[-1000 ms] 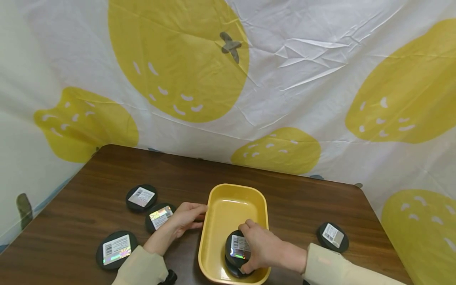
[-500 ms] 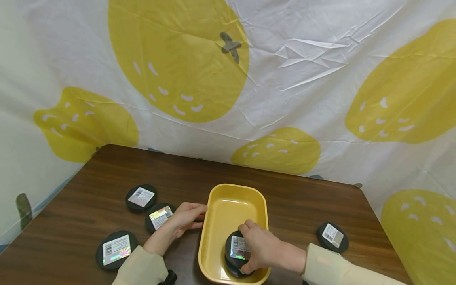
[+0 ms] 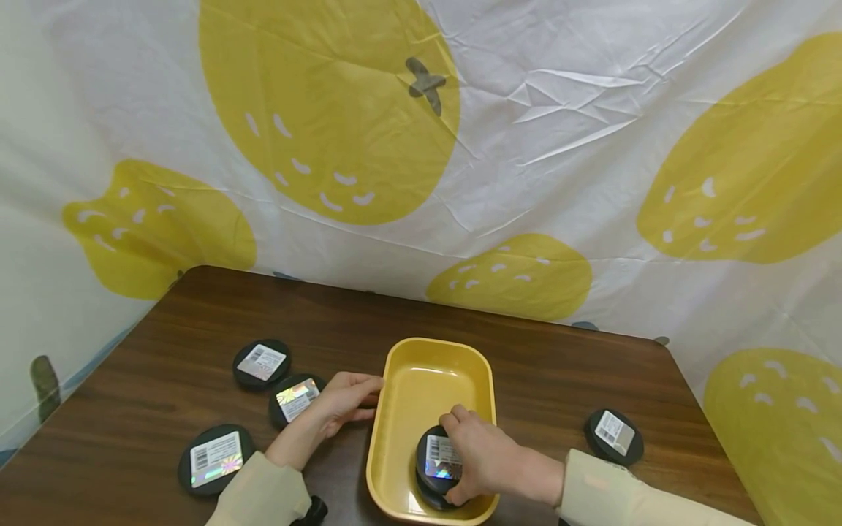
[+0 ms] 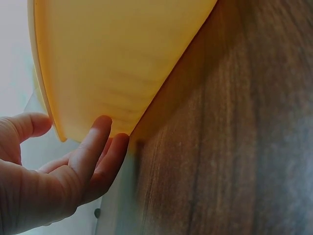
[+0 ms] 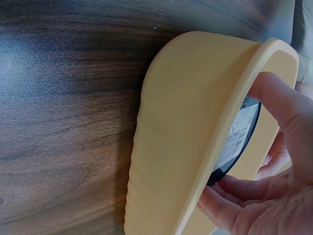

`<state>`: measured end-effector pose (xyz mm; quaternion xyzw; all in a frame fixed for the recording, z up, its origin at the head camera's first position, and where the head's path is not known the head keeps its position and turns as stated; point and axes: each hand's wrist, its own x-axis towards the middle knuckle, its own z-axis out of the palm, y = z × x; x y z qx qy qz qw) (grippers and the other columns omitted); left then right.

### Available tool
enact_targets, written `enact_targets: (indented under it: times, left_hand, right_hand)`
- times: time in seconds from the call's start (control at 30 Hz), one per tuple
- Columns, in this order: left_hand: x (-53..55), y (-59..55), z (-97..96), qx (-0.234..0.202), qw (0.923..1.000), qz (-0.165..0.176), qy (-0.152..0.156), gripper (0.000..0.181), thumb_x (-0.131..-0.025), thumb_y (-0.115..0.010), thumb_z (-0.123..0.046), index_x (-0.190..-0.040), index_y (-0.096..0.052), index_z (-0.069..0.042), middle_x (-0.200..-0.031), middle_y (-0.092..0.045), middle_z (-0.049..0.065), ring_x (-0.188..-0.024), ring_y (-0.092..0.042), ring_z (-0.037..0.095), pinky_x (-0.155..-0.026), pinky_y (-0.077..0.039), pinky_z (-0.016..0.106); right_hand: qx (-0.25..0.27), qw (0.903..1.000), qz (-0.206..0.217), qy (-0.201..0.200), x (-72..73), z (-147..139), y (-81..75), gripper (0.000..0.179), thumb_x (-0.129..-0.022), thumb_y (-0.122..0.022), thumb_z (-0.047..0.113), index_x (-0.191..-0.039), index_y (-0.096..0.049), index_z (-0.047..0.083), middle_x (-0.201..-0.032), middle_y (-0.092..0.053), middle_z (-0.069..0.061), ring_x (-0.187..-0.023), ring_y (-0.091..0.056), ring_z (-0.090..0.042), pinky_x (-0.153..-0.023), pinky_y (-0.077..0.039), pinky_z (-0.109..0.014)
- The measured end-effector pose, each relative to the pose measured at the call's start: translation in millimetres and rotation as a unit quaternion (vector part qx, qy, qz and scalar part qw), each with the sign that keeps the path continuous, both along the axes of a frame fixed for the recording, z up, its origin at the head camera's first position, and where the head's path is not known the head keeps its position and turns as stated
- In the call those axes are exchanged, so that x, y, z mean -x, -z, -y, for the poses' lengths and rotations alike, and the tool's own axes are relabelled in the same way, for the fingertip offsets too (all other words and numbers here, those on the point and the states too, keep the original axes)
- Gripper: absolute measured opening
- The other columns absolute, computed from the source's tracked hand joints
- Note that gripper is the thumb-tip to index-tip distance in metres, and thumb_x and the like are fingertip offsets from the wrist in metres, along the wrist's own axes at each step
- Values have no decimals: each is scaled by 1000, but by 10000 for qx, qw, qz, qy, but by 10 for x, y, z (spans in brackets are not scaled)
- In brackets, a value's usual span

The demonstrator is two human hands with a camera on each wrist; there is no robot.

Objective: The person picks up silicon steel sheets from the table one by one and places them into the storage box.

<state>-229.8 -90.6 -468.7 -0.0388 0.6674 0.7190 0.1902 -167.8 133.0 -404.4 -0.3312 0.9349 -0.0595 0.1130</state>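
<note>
A yellow rectangular tray (image 3: pixel 408 409) stands on the wooden table. Inside its near end, my right hand (image 3: pixel 483 453) grips a black round disc (image 3: pixel 439 467) with a white barcode label, thumb and fingers at its edges. Another dark round piece (image 3: pixel 430 498) shows just under it, mostly hidden. The right wrist view has the labelled disc (image 5: pixel 237 139) between thumb and fingers, behind the tray wall (image 5: pixel 190 112). My left hand (image 3: pixel 345 402) is at the tray's left side. In the left wrist view its relaxed fingers (image 4: pixel 93 147) touch the outer wall, and the thumb is by the rim.
Left on the table lie similar labelled black discs: a far one (image 3: pixel 261 364), one beside my left hand (image 3: pixel 296 400) and a nearer one (image 3: pixel 215 460). One more disc (image 3: pixel 615 437) lies right of the tray. A lemon-patterned cloth (image 3: pixel 526 175) hangs behind the table (image 3: pixel 552 365).
</note>
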Motion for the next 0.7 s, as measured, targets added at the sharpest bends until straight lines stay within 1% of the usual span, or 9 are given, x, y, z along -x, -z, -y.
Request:
enact_targets:
  times: [0.37, 0.53, 0.7]
  left_hand:
    - [7, 20, -4, 15, 10000, -7, -38, 35, -92, -52, -13, -113, -59, 14, -103, -65, 16, -88, -63, 20, -74, -55, 33]
    - [6, 25, -7, 33, 10000, -12, -49, 35, -92, -52, -13, -112, -59, 14, -103, -65, 16, -88, -63, 20, -75, -55, 34]
    - [6, 21, -4, 35, 10000, -30, -47, 35, -92, -53, -13, -112, -59, 14, -102, -65, 16, -87, -63, 20, -75, -55, 34]
  right_hand:
    - [-86, 9998, -152, -21, -17, 5, 26, 81, -51, -90, 35, -112, -51, -1, -97, -46, -4, -86, -50, -19, -66, -51, -27]
    - [-118, 9996, -260, -49, -38, 16, 27, 79, -50, -90, 35, -109, -51, -1, -94, -45, -3, -84, -49, -18, -63, -51, -27]
    - [-276, 9988, -404, -101, -43, 30, 20, 74, -49, -90, 36, -103, -51, 2, -90, -43, -2, -80, -47, -16, -61, -49, -25]
